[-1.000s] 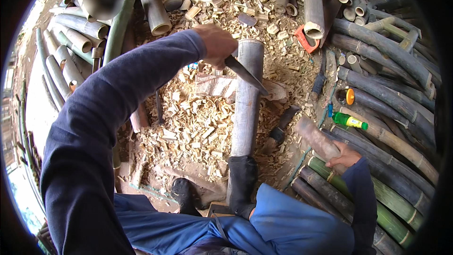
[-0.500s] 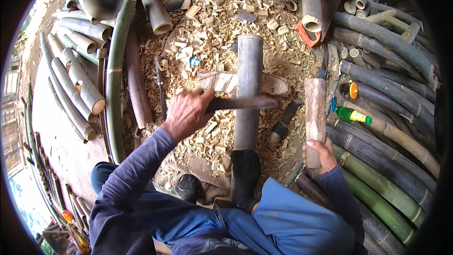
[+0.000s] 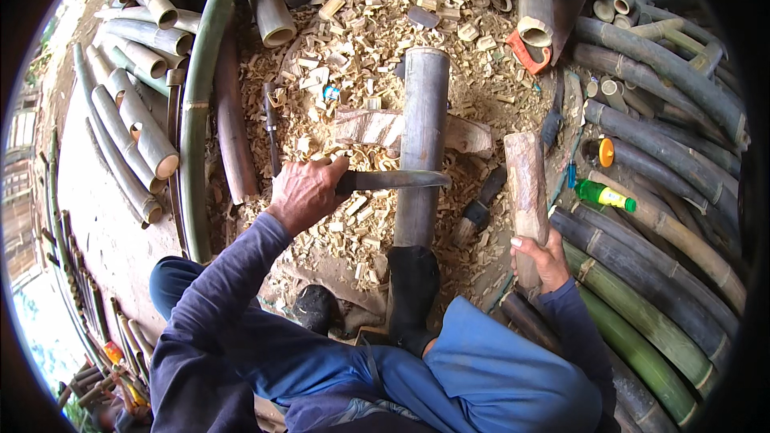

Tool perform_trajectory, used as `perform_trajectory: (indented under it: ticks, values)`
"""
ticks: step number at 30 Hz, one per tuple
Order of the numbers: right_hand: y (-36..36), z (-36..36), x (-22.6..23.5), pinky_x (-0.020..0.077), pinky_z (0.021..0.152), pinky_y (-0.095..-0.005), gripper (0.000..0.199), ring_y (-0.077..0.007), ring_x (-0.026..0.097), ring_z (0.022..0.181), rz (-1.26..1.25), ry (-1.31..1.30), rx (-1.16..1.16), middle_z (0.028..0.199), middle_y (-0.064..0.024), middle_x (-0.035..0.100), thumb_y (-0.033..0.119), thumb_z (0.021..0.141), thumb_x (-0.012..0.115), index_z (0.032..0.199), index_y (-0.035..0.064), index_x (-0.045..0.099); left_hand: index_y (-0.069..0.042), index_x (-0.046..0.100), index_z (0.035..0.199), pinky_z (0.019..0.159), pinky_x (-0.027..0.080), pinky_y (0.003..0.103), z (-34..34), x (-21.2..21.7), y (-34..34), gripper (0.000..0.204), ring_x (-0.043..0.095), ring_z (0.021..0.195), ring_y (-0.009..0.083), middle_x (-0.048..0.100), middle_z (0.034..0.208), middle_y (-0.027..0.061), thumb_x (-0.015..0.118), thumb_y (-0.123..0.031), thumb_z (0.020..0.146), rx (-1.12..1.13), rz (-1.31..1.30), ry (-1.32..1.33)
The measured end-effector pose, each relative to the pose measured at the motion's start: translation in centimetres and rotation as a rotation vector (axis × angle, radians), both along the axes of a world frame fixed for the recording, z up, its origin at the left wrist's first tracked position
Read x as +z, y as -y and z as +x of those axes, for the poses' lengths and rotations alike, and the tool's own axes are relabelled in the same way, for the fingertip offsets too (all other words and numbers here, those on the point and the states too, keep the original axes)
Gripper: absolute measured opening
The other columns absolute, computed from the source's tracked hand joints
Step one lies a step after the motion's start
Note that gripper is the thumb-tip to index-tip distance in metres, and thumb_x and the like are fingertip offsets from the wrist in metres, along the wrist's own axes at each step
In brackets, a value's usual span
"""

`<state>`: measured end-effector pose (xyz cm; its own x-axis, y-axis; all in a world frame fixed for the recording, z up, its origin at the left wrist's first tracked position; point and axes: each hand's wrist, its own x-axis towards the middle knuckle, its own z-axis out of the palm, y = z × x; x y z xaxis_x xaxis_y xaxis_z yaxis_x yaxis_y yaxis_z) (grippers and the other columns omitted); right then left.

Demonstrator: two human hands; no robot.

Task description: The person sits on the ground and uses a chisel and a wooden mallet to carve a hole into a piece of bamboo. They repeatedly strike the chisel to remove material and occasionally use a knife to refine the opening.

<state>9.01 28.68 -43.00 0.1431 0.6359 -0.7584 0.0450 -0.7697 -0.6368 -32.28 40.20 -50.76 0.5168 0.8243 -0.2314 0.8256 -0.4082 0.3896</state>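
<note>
1. Bamboo pole (image 3: 421,144) is lying lengthwise in the middle of the frame, its far end pointing to the upper edge and its near end running under a black boot (image 3: 413,293) at lower centre.
2. Left hand (image 3: 305,192), left of centre, is wrapping its fingers fully around the dark handle of a long knife (image 3: 397,180); the grip is tight and closed.
3. Knife blade is reaching rightward from that hand and lying across the pole about halfway along its visible length, touching it.
4. Right hand (image 3: 541,256), in the lower right of centre, is curling closed around the bottom end of a short wooden club (image 3: 525,184), which is standing nearly upright just right of the pole and apart from it.
5. Wood chips (image 3: 353,72) are covering the ground around the pole, thickest in the upper middle of the frame.
6. Flat wooden block (image 3: 377,124) is sitting crosswise under the pole, above the knife.
7. Green bottle (image 3: 605,195) is lying at the right among dark bamboo stems, with an orange cap (image 3: 605,152) just above it.
8. Cut bamboo tubes (image 3: 136,120) are stacking along the upper left, and a red object (image 3: 525,52) is resting at the upper right of centre.
</note>
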Motion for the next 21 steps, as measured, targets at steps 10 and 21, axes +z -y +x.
perform_trajectory:
  ticks: [10,21]
  values:
    - [-0.3,0.0,0.6,0.0555,0.054,-0.0321,0.056,-0.0163,0.063,0.062,-0.003,-0.016,0.024,0.084,-0.0073,0.063,0.02,0.085,0.078,0.131,0.0023,0.05,-0.009,0.058,0.097,0.061,0.055,0.047,0.0,-0.9,-0.4,0.031,0.07,0.068,0.0342,0.069,0.077,0.0151,0.074,-0.035,0.09,-0.028,0.022,0.011]
    - [-1.5,-0.4,0.3,0.0578,0.068,-0.0326,0.059,-0.0209,0.068,0.078,0.131,0.016,0.153,0.096,-0.0091,0.066,0.019,0.081,0.08,0.13,0.0017,0.053,-0.009,0.058,0.092,0.058,0.053,0.048,-0.3,-1.1,-1.0,0.025,0.069,0.065,0.0351,0.067,0.072,0.0144,0.072,-0.029,0.09,-0.032,0.071,0.016]
